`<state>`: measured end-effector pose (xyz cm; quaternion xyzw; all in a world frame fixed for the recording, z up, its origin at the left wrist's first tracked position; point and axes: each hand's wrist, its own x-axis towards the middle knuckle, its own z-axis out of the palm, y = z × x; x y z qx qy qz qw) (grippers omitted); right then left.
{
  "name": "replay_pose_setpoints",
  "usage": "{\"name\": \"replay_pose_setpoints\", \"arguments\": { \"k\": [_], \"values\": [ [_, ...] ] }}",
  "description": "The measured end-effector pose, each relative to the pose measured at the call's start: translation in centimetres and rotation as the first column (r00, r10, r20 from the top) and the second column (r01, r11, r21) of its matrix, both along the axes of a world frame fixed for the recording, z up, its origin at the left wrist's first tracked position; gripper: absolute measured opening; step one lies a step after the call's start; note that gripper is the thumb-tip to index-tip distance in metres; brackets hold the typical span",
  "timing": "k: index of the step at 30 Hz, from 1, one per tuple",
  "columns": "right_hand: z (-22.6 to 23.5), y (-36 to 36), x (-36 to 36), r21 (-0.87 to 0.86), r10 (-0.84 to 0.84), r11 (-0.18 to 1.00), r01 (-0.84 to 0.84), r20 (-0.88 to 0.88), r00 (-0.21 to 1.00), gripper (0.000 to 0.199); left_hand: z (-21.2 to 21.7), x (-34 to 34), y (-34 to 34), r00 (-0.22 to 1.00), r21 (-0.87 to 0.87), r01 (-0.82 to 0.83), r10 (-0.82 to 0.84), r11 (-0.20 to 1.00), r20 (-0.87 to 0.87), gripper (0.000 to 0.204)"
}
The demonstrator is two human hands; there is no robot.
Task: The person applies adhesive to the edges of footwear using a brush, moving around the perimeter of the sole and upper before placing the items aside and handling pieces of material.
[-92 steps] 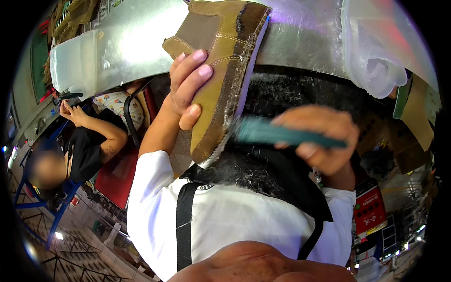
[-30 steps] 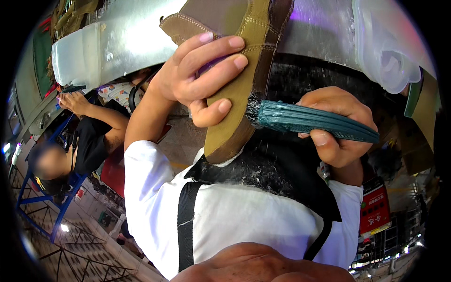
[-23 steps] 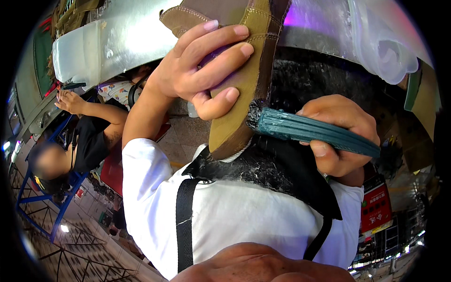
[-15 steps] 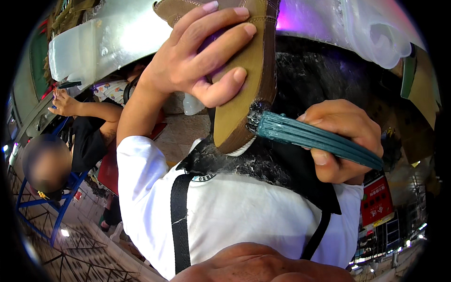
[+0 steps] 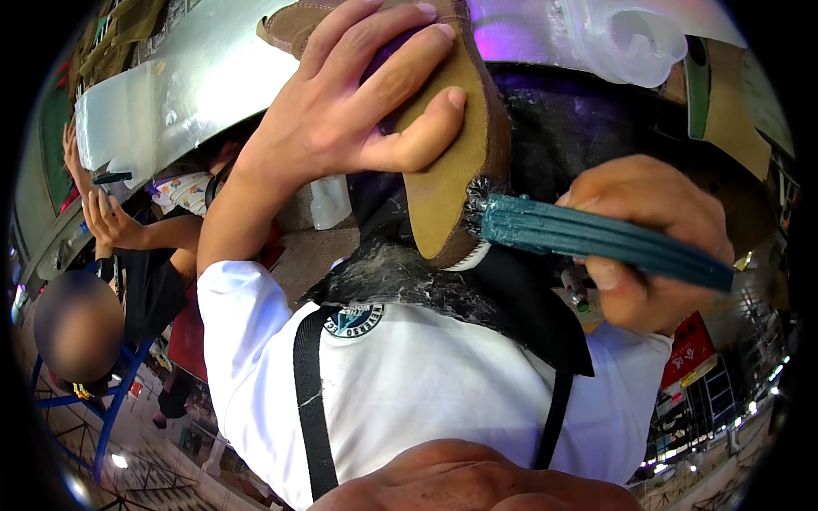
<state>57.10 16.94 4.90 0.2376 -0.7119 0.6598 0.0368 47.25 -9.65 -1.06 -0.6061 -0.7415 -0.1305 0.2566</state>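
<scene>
My left hand (image 5: 349, 111) grips a tan suede shoe (image 5: 456, 162) held up with its flat sole facing me, fingers spread across the sole. My right hand (image 5: 656, 238) is closed around the teal handle of a brush (image 5: 588, 238). The brush's dark bristles touch the edge of the sole near the heel. Below both hands I see my white shirt (image 5: 426, 392) with black straps and a dark, glue-spattered apron.
A long shiny metal surface (image 5: 196, 77) curves across the top. Another person (image 5: 128, 255) in dark clothes sits at the left by a blue frame, with hands raised to that surface. Tan shoe pieces (image 5: 733, 111) sit at the upper right.
My left hand has shifted its grip and pulled the shoe closer and higher. The brush has stayed against the sole's edge near the heel.
</scene>
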Motion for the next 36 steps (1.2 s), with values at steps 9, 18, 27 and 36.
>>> {"name": "replay_pose_setpoints", "arguments": {
  "k": [9, 18, 27, 36],
  "values": [
    [1.3, 4.1, -1.7, 0.109, 0.192, 0.978, -0.179, -0.126, 0.973, 0.026, 1.5, 0.2, 1.7, 0.997, -0.042, -0.060, 0.062, 0.997, 0.041, 0.043],
    [7.5, 6.5, -2.5, 0.458, 0.276, 0.858, -0.232, -0.030, 0.961, 0.027, 4.6, 0.3, 3.8, 0.947, -0.180, -0.134, 0.179, 0.975, 0.268, 0.074],
    [10.0, 5.5, -1.7, 0.553, 0.136, 0.833, 0.026, -0.250, 0.959, 0.031, 6.2, -1.1, 5.4, 0.889, -0.186, -0.198, 0.256, 0.963, 0.380, 0.088],
    [14.1, 6.2, -2.4, 0.857, 0.228, 0.513, 0.048, -0.189, 0.955, 0.039, 9.4, -3.5, 6.6, 0.840, -0.304, -0.181, 0.308, 0.935, 0.447, 0.080]
  ]
}}
